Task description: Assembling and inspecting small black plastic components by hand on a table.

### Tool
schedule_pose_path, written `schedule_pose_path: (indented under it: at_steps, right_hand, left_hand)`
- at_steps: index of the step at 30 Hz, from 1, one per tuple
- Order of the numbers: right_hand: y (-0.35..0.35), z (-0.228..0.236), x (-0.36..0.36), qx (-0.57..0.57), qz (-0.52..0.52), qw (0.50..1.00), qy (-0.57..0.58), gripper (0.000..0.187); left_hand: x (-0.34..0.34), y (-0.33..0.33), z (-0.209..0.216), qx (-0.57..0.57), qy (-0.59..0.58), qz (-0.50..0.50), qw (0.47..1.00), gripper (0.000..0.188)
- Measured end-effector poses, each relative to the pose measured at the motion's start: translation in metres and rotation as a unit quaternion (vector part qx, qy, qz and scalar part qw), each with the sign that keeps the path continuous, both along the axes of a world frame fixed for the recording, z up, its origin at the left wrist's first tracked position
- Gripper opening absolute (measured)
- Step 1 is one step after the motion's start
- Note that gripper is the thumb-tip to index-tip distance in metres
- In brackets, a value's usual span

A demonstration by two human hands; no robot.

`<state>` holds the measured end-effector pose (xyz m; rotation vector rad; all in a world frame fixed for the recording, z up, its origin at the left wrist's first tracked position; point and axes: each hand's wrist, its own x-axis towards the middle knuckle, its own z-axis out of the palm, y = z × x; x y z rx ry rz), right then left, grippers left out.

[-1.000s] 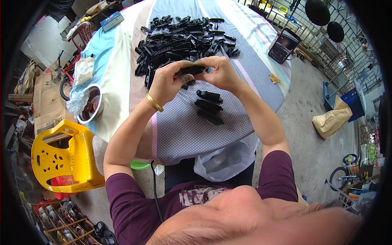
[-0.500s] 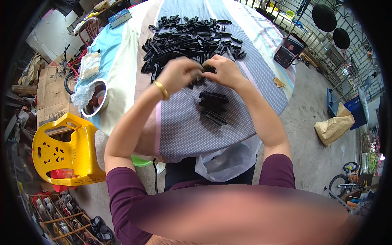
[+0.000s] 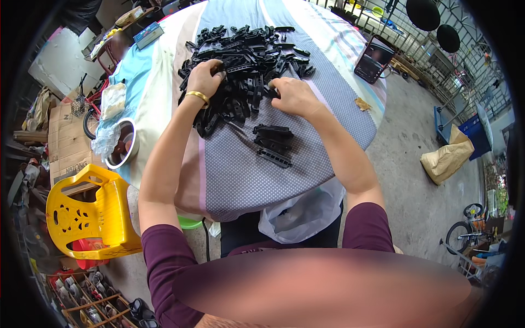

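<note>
A heap of black plastic parts [image 3: 240, 65], slim and ribbed or clip-like, lies on the cloth-covered table. My left hand [image 3: 203, 81], with a gold bangle at the wrist, is in the heap's left side. Its fingers are curled, and what they grip is hidden. At the heap's right edge my right hand [image 3: 295, 97] has thumb and forefinger closed about a dark part, mostly hidden by the fingers. Something dark covers a fingertip on each hand. Closer to me, several black parts [image 3: 273, 144] lie side by side, apart from the heap.
The patterned tablecloth [image 3: 240, 186] hangs over the table's front edge, above a white plastic bag [image 3: 298, 218] at my lap. A black screen device [image 3: 374, 59] stands at the right. On the left are a white bowl [image 3: 133, 156] and a yellow plastic chair [image 3: 112, 213].
My hands were close together in front of the heap; now they are apart. The left has moved to the left into the heap, the right stays near its right edge. The view has shifted slightly.
</note>
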<state>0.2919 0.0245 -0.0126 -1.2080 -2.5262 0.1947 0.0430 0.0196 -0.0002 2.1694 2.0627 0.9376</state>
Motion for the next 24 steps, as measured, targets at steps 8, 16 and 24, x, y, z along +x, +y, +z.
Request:
schedule_pose_path:
  at_steps: [8, 16, 24]
  right_hand:
    - [-0.010, 0.000, -0.016, 0.124, 0.135, 0.977, 0.107, 0.038]
    - [-0.019, -0.006, -0.029, 0.159, 0.185, 0.970, 0.007, 0.028]
    - [-0.020, -0.005, -0.028, 0.169, 0.113, 0.979, -0.012, 0.017]
  left_hand:
    - [0.008, -0.030, 0.004, 0.076, -0.462, -0.060, 0.882, 0.024]
    - [0.015, -0.062, 0.014, -0.093, -0.596, -0.112, 0.789, 0.027]
    - [0.015, -0.064, 0.014, -0.122, -0.605, -0.124, 0.777, 0.023]
